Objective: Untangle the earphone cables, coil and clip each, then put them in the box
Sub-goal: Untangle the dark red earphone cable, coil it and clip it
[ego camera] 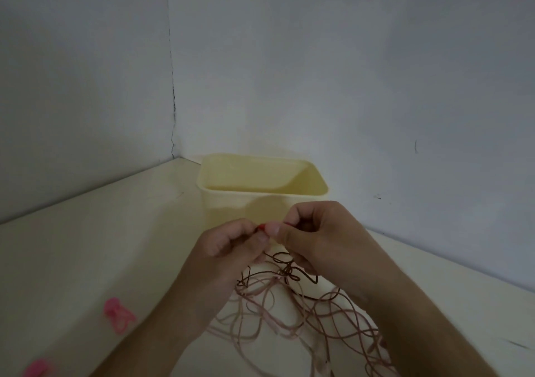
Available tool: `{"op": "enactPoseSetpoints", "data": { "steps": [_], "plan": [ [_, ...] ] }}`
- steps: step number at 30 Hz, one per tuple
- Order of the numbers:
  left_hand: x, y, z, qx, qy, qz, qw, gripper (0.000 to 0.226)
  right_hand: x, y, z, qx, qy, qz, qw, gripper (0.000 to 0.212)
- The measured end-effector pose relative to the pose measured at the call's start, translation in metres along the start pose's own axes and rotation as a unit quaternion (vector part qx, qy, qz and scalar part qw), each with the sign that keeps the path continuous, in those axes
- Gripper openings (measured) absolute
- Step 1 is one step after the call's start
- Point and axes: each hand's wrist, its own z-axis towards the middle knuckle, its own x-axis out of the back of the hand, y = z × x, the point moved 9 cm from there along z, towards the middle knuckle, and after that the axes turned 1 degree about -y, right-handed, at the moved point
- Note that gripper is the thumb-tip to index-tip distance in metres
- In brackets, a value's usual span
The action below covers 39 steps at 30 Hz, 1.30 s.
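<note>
The counter (pixel 86 260) ran into a corner of two grey walls and carried everything. The yellow box (pixel 260 191) stood open just behind both hands, probably placed so that a finished coil could go in with a short reach; it looked empty, though its floor was partly hidden. The tangle of earphone cables (pixel 289 313), dark and pale pink strands crossing each other, hung below the hands and spread on the counter toward the person, so I judged the untangling was not yet finished. The right hand (pixel 324 231) and the left hand (pixel 228 246) met above the tangle, fingers curled, and both pinched one small red piece (pixel 262 227) between the fingertips; whether it was an earbud or a plug I could not tell. Two pink clips (pixel 118 315) (pixel 39 369) lay on the counter well to the left of the left hand, waiting for the coils.
</note>
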Motion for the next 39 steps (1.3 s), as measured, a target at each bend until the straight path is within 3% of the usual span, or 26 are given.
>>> {"op": "enactPoseSetpoints", "data": {
  "steps": [4, 7, 9, 12, 15, 16, 18, 21, 23, 25, 28, 29, 31, 33, 34, 36, 39],
  "plan": [
    [0.01, 0.0, 0.004, 0.028, 0.03, -0.19, 0.981, 0.03, 0.013, -0.003, -0.002, -0.011, -0.012, 0.031, 0.999, 0.02],
    [0.016, -0.004, 0.004, 0.053, 0.047, -0.24, 0.968, 0.035, 0.044, -0.01, -0.003, 0.016, 0.082, -0.132, 0.988, 0.02],
    [0.017, -0.008, 0.004, 0.067, 0.063, -0.221, 0.971, 0.037, 0.062, -0.015, -0.007, 0.033, 0.167, -0.17, 0.971, 0.019],
    [0.02, -0.008, 0.004, 0.061, 0.075, -0.184, 0.978, 0.039, 0.076, -0.011, -0.011, 0.025, 0.24, -0.08, 0.967, 0.018],
    [0.023, -0.006, 0.005, 0.05, 0.054, -0.169, 0.983, 0.048, 0.067, 0.0, -0.009, -0.018, 0.199, 0.123, 0.972, 0.039],
    [0.024, -0.006, 0.005, 0.046, 0.049, -0.162, 0.984, 0.049, 0.066, 0.001, -0.009, -0.025, 0.198, 0.131, 0.971, 0.041],
    [0.028, -0.004, 0.004, 0.032, 0.054, -0.148, 0.987, 0.052, 0.076, 0.0, -0.012, -0.03, 0.246, 0.01, 0.969, 0.046],
    [0.041, -0.002, 0.004, 0.016, 0.102, -0.135, 0.985, 0.053, 0.093, -0.018, -0.021, 0.033, 0.33, -0.17, 0.928, 0.038],
    [0.048, 0.0, 0.003, 0.006, 0.134, -0.137, 0.981, 0.053, 0.104, -0.022, -0.025, 0.051, 0.37, -0.22, 0.901, 0.035],
    [0.052, 0.006, 0.002, -0.011, 0.159, -0.141, 0.977, 0.055, 0.115, -0.014, -0.026, 0.047, 0.386, -0.144, 0.91, 0.038],
    [0.056, 0.009, -0.001, -0.022, 0.184, -0.132, 0.974, 0.053, 0.11, 0.001, -0.021, 0.01, 0.328, 0.109, 0.938, 0.048],
    [0.057, 0.008, -0.001, -0.021, 0.19, -0.12, 0.974, 0.054, 0.109, 0.002, -0.021, 0.004, 0.325, 0.105, 0.94, 0.052],
    [0.062, 0.006, 0.0, -0.022, 0.207, -0.093, 0.974, 0.058, 0.116, -0.006, -0.027, 0.011, 0.366, -0.059, 0.929, 0.057],
    [0.071, 0.007, -0.001, -0.028, 0.235, -0.052, 0.97, 0.06, 0.125, -0.023, -0.038, 0.035, 0.425, -0.219, 0.878, 0.052],
    [0.074, 0.008, 0.0, -0.033, 0.246, -0.025, 0.968, 0.061, 0.129, -0.028, -0.043, 0.05, 0.446, -0.241, 0.86, 0.049],
    [0.076, 0.012, -0.001, -0.04, 0.257, 0.016, 0.965, 0.061, 0.14, -0.023, -0.044, 0.062, 0.461, -0.181, 0.867, 0.048],
    [0.076, 0.01, -0.002, -0.026, 0.269, 0.022, 0.963, 0.061, 0.141, 0.002, -0.038, 0.023, 0.419, 0.093, 0.903, 0.05]
  ]
}}
